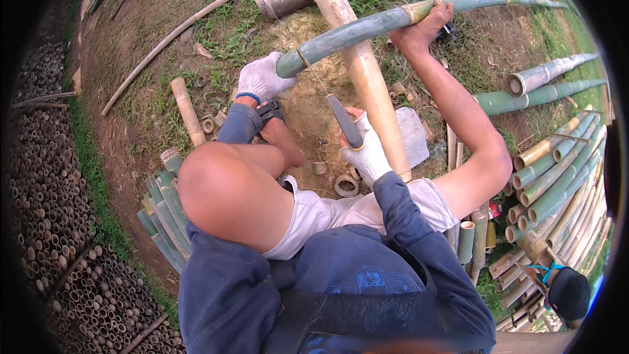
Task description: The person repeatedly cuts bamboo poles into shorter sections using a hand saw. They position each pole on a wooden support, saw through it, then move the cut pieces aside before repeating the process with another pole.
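Observation:
A long green bamboo pole (367, 28) lies across a pale peeled bamboo support (367, 78). In a white knit glove, my left hand (263, 77) is closed round the pole's left end. My right hand (368, 151), gloved too, grips the dark handle of a handsaw (345, 121). The saw's thin blade runs up to the left and lies against the pole, just right of my left hand. My bare right foot (426, 28) presses on the pole farther right, by a joint.
Short bamboo offcuts and a bamboo ring (346, 185) lie between my legs. Cut poles (557, 170) are stacked at right; many bamboo tubes (49, 203) stand packed at left. A brown bamboo log (282, 2) lies beyond the support. Someone in a black hat (569, 294) is at lower right.

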`<action>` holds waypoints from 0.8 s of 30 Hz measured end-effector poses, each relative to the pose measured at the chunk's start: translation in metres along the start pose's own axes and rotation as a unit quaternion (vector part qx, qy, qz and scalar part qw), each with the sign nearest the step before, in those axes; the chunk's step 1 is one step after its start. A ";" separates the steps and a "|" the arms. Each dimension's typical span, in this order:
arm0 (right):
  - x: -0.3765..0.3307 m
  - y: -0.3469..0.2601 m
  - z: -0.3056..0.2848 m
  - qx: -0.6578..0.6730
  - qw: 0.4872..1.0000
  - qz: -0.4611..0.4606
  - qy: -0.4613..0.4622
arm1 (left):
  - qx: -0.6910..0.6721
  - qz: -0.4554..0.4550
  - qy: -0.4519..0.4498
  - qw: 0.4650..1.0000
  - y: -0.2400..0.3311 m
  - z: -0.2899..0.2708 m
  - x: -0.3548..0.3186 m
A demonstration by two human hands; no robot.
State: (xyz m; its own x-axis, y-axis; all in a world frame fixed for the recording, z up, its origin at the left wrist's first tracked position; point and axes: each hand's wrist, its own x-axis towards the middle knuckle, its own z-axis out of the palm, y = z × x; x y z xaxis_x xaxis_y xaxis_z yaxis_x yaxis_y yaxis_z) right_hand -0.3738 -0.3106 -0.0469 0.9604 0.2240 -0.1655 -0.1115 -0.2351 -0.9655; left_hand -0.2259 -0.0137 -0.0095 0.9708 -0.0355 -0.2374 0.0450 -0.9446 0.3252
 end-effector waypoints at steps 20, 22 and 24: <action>0.034 0.053 0.054 0.027 0.994 0.048 -0.096 | -0.521 0.027 -0.271 0.809 0.005 0.032 -0.034; 0.041 0.041 0.047 0.117 0.988 0.068 -0.077 | -0.544 -0.001 -0.353 0.761 0.029 0.035 -0.038; 0.038 0.026 0.033 0.207 0.976 0.042 -0.057 | -0.413 0.119 -0.337 0.838 0.044 0.024 -0.038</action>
State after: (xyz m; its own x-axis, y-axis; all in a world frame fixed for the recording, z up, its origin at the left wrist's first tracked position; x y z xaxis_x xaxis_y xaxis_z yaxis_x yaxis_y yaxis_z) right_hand -0.3485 -0.2764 -0.0847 0.9115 0.3296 -0.2460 -0.3046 0.1391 -0.9423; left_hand -0.2661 -0.0613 -0.0082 0.6340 -0.6304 -0.4479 0.2862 -0.3467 0.8932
